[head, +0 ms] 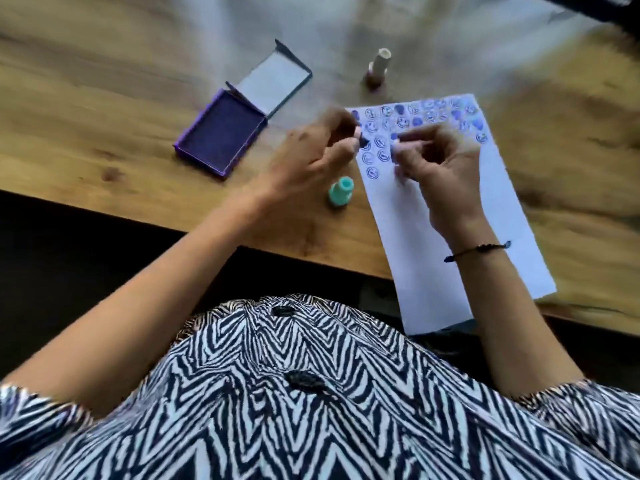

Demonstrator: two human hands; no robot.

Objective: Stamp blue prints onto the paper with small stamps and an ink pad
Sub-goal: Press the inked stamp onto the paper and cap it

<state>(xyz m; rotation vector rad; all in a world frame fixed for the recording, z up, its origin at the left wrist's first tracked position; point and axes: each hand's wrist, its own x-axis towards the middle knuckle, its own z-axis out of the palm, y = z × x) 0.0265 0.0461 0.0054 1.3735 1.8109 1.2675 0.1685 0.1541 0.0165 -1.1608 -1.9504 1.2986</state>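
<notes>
A white paper [467, 265] lies on the wooden table, its far part covered with several rows of blue prints [426, 116]. My left hand [311, 150] pinches a small dark-tipped stamp [362, 142] over the paper's left edge. My right hand [440, 157] hovers over the prints with its fingers closed on another small dark piece [398, 137]; blur hides what it is. The open ink pad [221, 133], purple-blue with its lid [277, 77] flipped back, lies to the left. A teal stamp [341, 192] stands near the paper's left side.
A beige and brown stamp [377, 67] stands upright beyond the paper. The table's front edge [138, 216] runs diagonally close to my body, and the paper's near end overhangs it. A dark object [606, 8] sits at the far right corner.
</notes>
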